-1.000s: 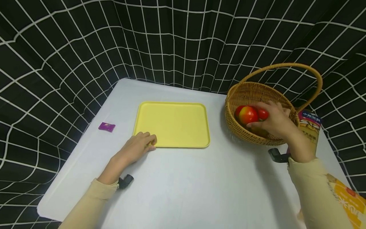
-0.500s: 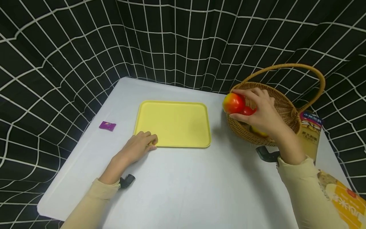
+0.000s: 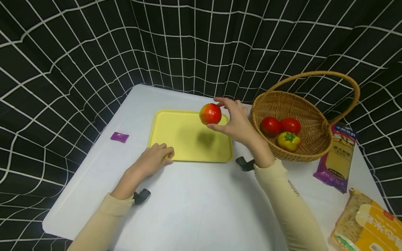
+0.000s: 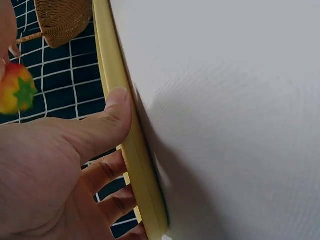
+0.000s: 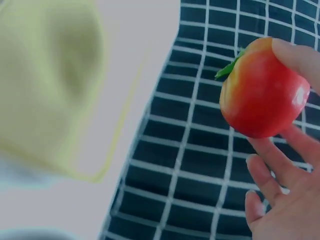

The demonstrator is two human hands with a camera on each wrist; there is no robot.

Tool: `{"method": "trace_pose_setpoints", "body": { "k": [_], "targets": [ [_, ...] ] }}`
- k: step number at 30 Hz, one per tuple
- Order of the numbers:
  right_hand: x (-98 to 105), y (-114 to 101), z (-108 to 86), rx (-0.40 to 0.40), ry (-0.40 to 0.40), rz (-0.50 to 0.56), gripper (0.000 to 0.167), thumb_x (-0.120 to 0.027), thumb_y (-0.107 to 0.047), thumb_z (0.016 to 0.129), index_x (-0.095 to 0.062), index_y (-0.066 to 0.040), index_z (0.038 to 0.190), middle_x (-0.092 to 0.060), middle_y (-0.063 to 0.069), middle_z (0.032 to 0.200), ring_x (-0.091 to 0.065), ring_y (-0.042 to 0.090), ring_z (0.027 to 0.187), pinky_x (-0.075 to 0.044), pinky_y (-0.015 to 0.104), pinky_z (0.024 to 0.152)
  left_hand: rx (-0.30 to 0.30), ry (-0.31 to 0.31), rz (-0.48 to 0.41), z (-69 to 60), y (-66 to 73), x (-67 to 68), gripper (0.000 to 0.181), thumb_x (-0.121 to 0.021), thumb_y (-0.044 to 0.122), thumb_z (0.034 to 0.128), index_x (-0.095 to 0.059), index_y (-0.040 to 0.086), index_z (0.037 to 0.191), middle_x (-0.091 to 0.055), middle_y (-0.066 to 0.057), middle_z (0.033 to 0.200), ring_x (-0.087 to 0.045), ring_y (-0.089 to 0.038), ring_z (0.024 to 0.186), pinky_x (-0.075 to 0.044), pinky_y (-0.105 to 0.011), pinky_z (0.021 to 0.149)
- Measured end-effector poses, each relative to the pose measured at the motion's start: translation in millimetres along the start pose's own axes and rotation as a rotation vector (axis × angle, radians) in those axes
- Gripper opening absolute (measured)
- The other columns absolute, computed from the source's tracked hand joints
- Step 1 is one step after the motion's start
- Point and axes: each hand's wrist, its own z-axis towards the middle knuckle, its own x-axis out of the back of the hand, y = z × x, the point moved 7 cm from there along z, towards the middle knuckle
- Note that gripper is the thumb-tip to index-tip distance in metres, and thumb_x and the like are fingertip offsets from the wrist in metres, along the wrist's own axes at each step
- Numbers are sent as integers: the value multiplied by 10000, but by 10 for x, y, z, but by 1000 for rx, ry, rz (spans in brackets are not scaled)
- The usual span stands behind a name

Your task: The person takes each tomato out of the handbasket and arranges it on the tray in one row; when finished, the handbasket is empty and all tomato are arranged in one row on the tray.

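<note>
A person's right hand (image 3: 236, 122) pinches a red-and-yellow tomato (image 3: 210, 114) above a yellow tray (image 3: 183, 134) on a white surface (image 3: 191, 205), while the left hand (image 3: 153, 158) pinches the tray's near rim.

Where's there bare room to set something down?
White table between the yellow tray and both sleeves; also the tray's middle, left of the held fruit. Crowded: the right side, with wicker basket, large packet and orange bag.
</note>
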Motion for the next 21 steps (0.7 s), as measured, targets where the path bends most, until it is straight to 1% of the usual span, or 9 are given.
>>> {"method": "trace_pose_setpoints", "body": {
  "k": [4, 7, 11, 15, 21],
  "targets": [
    [-296, -65, 142, 33, -1, 38, 728, -944, -284, 808, -582, -137, 1422, -653, 58, 1402, -446, 286, 1260, -271, 537, 1027, -6, 9, -13, -10, 9, 9, 151, -732, 232, 984, -588, 191, 967, -538, 8, 908, -474, -222, 863, -344, -344, 733],
    [-502, -107, 225, 43, -30, 48, 701, -934, -304, 821, -599, -151, 1417, -653, 39, 1401, -452, 275, 1236, -280, 508, 988, -11, 18, -21, -10, 13, 14, 164, -746, 221, 973, -587, 188, 957, -533, 6, 900, -476, -226, 861, -346, -344, 735],
    [-712, -133, 314, 36, -61, 53, 680, -925, -333, 830, -611, -175, 1412, -654, 38, 1388, -456, 263, 1225, -294, 503, 989, -12, 22, -26, 6, 21, 8, 169, -755, 221, 968, -589, 191, 953, -530, 8, 899, -479, -226, 868, -345, -341, 734],
    [-890, -136, 392, 16, -94, 59, 668, -921, -351, 834, -628, -183, 1411, -655, 51, 1367, -459, 270, 1206, -296, 496, 981, -3, 8, -23, 20, 24, -7, 161, -751, 223, 972, -594, 192, 959, -533, 4, 907, -478, -225, 876, -350, -342, 736],
    [-1176, -217, 489, 5, -189, 29, 667, -908, -372, 847, -642, -190, 1431, -642, 57, 1406, -461, 269, 1217, -308, 477, 1007, 15, -2, -21, 10, 13, 15, 158, -751, 219, 973, -596, 192, 958, -536, 1, 906, -478, -225, 876, -358, -343, 739]
  ]
}}
